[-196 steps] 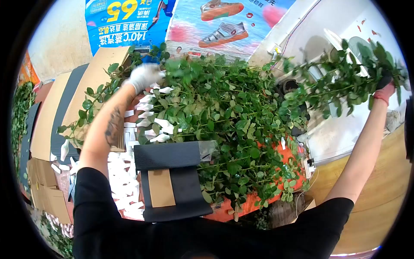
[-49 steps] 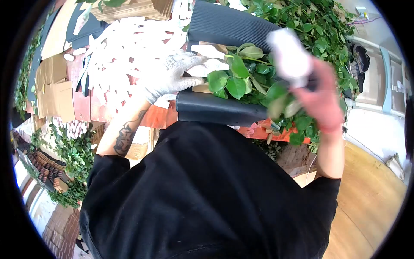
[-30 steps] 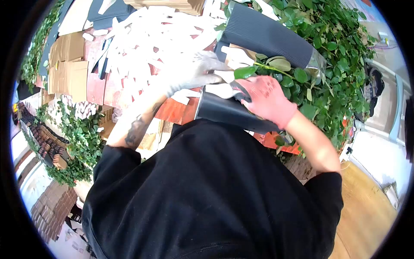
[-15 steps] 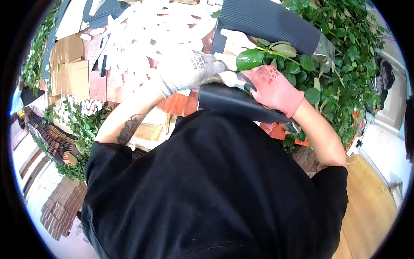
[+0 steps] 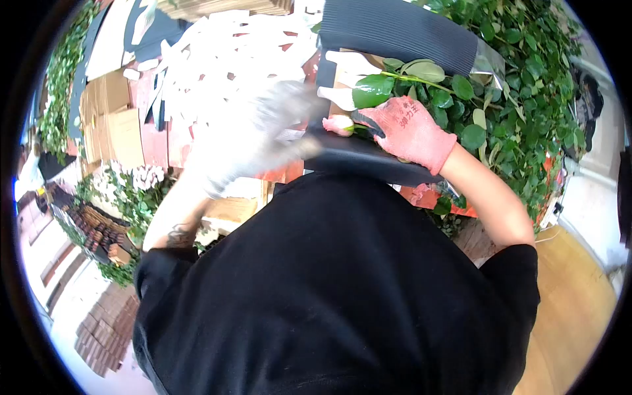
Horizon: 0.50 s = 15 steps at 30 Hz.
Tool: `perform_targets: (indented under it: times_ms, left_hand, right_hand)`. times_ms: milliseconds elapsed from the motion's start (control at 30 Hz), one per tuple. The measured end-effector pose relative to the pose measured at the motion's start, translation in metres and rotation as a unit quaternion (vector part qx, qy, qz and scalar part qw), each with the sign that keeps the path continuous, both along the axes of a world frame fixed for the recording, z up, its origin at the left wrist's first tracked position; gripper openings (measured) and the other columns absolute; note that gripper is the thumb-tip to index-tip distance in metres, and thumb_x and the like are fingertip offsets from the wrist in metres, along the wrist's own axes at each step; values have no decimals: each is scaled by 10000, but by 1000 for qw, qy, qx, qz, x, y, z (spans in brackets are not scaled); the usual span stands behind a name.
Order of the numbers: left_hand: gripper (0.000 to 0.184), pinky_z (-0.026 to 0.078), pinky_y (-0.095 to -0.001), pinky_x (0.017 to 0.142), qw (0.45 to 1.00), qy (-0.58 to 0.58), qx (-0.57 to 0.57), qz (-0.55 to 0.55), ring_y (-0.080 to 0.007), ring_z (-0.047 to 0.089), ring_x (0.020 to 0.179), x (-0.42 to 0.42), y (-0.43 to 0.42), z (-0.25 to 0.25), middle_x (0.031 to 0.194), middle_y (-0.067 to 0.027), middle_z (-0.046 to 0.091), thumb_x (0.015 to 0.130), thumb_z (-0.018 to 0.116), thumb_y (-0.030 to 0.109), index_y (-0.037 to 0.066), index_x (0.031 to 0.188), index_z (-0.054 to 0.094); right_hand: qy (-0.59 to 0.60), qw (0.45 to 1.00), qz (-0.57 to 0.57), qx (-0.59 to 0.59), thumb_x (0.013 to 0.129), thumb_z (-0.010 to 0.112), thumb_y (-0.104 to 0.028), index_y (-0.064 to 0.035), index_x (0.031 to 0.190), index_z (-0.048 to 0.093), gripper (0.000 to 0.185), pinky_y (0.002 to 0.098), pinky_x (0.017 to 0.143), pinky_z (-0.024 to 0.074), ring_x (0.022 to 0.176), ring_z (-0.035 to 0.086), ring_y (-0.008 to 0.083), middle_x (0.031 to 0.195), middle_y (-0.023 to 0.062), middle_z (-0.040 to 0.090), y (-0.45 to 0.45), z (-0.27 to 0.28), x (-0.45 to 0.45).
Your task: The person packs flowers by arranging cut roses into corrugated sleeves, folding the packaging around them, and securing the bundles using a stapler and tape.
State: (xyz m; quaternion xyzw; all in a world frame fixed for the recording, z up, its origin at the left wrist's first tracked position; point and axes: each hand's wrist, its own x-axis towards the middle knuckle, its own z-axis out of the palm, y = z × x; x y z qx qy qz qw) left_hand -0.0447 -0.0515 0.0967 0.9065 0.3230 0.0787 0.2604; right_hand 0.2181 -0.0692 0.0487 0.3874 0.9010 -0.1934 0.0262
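Note:
My right hand (image 5: 408,131), in a pink glove, is closed around the stem of a pink rose (image 5: 338,125), just below its bloom, over a black sheet (image 5: 368,160). My left hand (image 5: 263,135), in a white glove, is blurred by motion to the left of the rose; its fingers are smeared and whatever they hold cannot be made out. Two blooms in white sleeves (image 5: 352,62) lie just above the rose, on brown cardboard, with green leaves (image 5: 373,91) beside them. A ribbed black sheet (image 5: 401,33) lies behind them.
Many white sleeves (image 5: 217,72) are spread over the red table at the left. Leafy stems (image 5: 526,99) are heaped at the right. Cardboard pieces (image 5: 105,92) stand at the far left, with pale pink flowers (image 5: 146,178) below them.
My left hand has moved left, away from the rose. The white sleeve around the bloom by my right hand is off, and pink petals show. My right hand has stayed nearly in place.

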Motion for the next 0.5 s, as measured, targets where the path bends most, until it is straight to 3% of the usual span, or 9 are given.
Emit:
perform_targets:
  times_ms: [33, 67, 133, 167, 233, 333, 367, 500]
  left_hand:
    - [550, 397, -408, 988, 998, -5, -49, -50, -314, 499, 1176, 22, -7, 5, 1220, -174, 558, 798, 658, 344, 13, 1222, 546]
    - [583, 407, -414, 976, 998, -20, 28, -55, -319, 507, 1165, 31, -25, -17, 1212, -177, 565, 797, 644, 403, -8, 1200, 551]
    - [521, 422, -385, 945, 999, -35, -5, -13, -287, 522, 1128, 37, -34, -28, 1190, -161, 574, 812, 615, 393, 5, 1160, 586]
    - [503, 429, -385, 935, 1000, -17, -17, -2, -290, 533, 1110, 38, -34, -25, 1178, -161, 582, 811, 619, 378, 6, 1149, 593]
    - [477, 438, -384, 921, 999, -35, -16, -7, -292, 546, 1084, 38, -32, -29, 1159, -156, 593, 806, 625, 352, 6, 1133, 600]
    - [427, 452, -383, 895, 999, -48, -17, -15, -296, 565, 1042, 40, -34, -31, 1124, -147, 610, 795, 634, 301, 5, 1102, 612]
    - [404, 459, -383, 883, 999, -46, -20, -6, -297, 572, 1026, 40, -34, -30, 1108, -143, 616, 789, 638, 276, 5, 1088, 617]
    - [409, 448, -391, 908, 997, -74, -13, 13, -310, 562, 1069, 38, -39, -35, 1129, -156, 609, 814, 626, 253, 18, 1146, 590]
  right_hand:
    - [-2, 1000, 12, 2, 821, 565, -206, -62, 1004, 589, 235, 425, 759, 488, 880, 611, 313, 896, 137, 637, -1, 6, -2]
    - [-24, 1000, 20, 5, 827, 550, -187, -61, 992, 592, 212, 409, 741, 492, 875, 613, 307, 886, 134, 638, -1, 14, -3]
    - [-103, 992, 67, 20, 847, 522, -142, -76, 1019, 595, 198, 359, 703, 502, 839, 616, 287, 864, 123, 631, -2, 39, -5]
    - [-83, 990, 17, 112, 849, 544, -161, -91, 1039, 597, 209, 348, 721, 498, 827, 616, 275, 875, 119, 626, -9, 57, -13]
    - [147, 961, -27, 232, 831, 569, -174, -89, 1051, 587, 237, 359, 758, 493, 835, 619, 275, 895, 126, 626, -9, 64, -20]
    - [247, 954, -126, 113, 804, 607, -206, -74, 1068, 539, 303, 398, 839, 468, 936, 602, 288, 1002, 141, 603, 16, 60, -47]
    - [216, 966, -145, 13, 817, 594, -210, -78, 1046, 529, 272, 405, 839, 467, 947, 602, 288, 1023, 134, 595, 31, 45, -45]
    - [46, 988, -140, 42, 786, 633, -249, -114, 1026, 519, 298, 373, 750, 495, 898, 610, 252, 944, 95, 591, 17, 16, -19]
